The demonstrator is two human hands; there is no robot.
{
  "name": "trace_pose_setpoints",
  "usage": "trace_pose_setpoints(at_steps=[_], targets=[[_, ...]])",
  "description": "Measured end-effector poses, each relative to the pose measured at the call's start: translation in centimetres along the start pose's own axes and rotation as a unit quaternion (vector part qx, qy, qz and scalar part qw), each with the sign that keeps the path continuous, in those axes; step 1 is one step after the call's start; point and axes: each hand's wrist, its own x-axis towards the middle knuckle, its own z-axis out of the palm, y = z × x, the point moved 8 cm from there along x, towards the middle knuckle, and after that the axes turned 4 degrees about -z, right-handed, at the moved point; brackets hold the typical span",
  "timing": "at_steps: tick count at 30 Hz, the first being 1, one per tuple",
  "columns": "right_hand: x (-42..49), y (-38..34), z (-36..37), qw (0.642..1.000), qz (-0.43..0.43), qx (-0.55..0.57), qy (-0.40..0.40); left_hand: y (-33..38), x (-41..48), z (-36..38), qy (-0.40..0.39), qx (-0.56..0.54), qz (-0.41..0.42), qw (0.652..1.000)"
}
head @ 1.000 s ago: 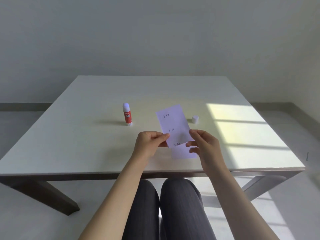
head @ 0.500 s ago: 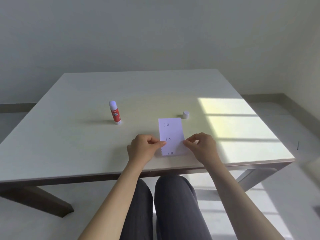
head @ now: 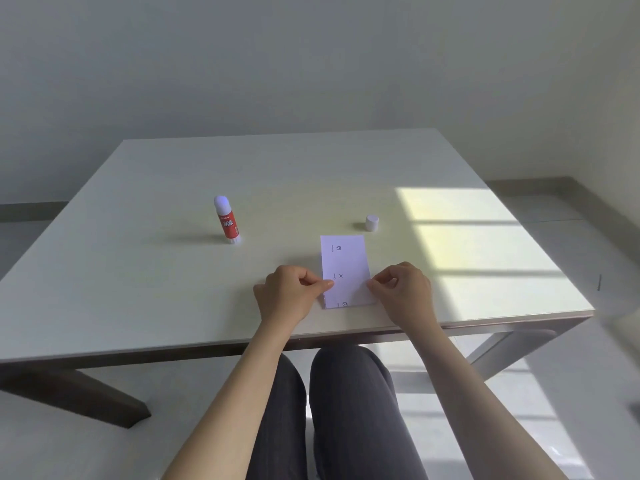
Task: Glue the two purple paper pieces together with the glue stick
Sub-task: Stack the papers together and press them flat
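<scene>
I see my left hand [head: 289, 294] and right hand [head: 401, 289] pinching the paper [head: 344, 270] flat on the table [head: 138, 271]; glue stick [head: 227, 220] at ten o'clock.

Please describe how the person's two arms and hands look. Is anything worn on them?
Both forearms are bare up to the bottom edge of the picture: no sleeves show. The left hand and the right hand wear no gloves, and no ring, watch or bracelet is visible on the fingers or wrists. The nails look short and plain. Dark grey trousers cover the lap below.
</scene>
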Motion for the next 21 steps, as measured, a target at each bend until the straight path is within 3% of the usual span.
trace_pose_setpoints(at_steps=[11,13,16,21], targets=[[0.0,0.3,0.5,0.994,-0.054,-0.059,0.068,0.9,-0.4,0.2,0.077,0.059,0.078,0.992],[-0.3,-0.6,1.0,0.981,-0.128,-0.137,0.043,1.5,-0.2,0.8,0.052,0.109,0.146,0.982],[-0.9,-1.3,3.4,0.934,-0.213,-0.281,-0.052,2.4,-0.1,1.9,-0.009,0.192,0.264,0.945],[-0.8,-3.0,6.2,0.917,-0.25,-0.289,-0.116,-0.2,1.9,0.5,-0.082,0.224,0.257,0.937]])
